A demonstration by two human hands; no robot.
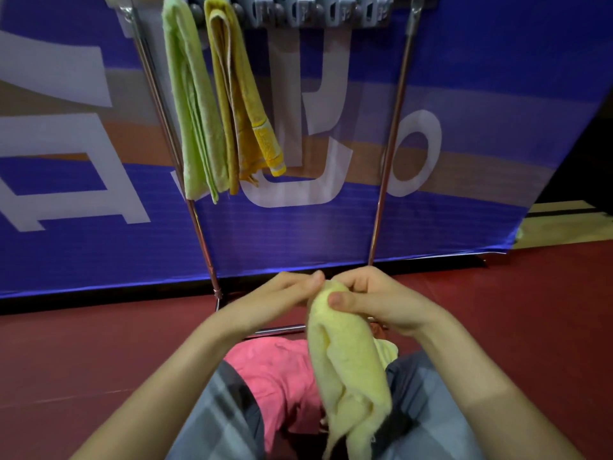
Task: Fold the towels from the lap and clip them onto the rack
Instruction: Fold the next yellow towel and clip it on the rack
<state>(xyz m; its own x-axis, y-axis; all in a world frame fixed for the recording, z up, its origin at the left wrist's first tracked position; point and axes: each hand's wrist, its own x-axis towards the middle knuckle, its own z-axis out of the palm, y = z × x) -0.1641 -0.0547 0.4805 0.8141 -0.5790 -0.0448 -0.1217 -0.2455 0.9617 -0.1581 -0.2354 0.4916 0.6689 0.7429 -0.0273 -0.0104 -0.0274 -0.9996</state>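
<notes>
A: We are holding the pale yellow towel point(348, 366) up over the lap, near the foot of the rack point(394, 127). Our left hand point(285, 300) is pinching its top edge. Our right hand point(374, 300) is clamping it just beside, with the thumb pressing on the cloth.

B: Yes, but both grips are sitting at one small spot. The rest is hanging loose and bunched, so I think we are risking a crooked fold. A layer may slip out once one hand is moving down.

A: The lower part is also hanging close over the pink towel point(275, 370) on the lap. If it is catching there, we may be dragging the pink one off.

B: What are we not seeing well?

A: The yellow towel's lower end is running out of the picture. Our fingers behind the cloth are hidden. The clips point(298, 11) are cut off at the top edge, so we cannot tell which are free beside the green towel point(192, 111) and the mustard towel point(245, 121).
</notes>
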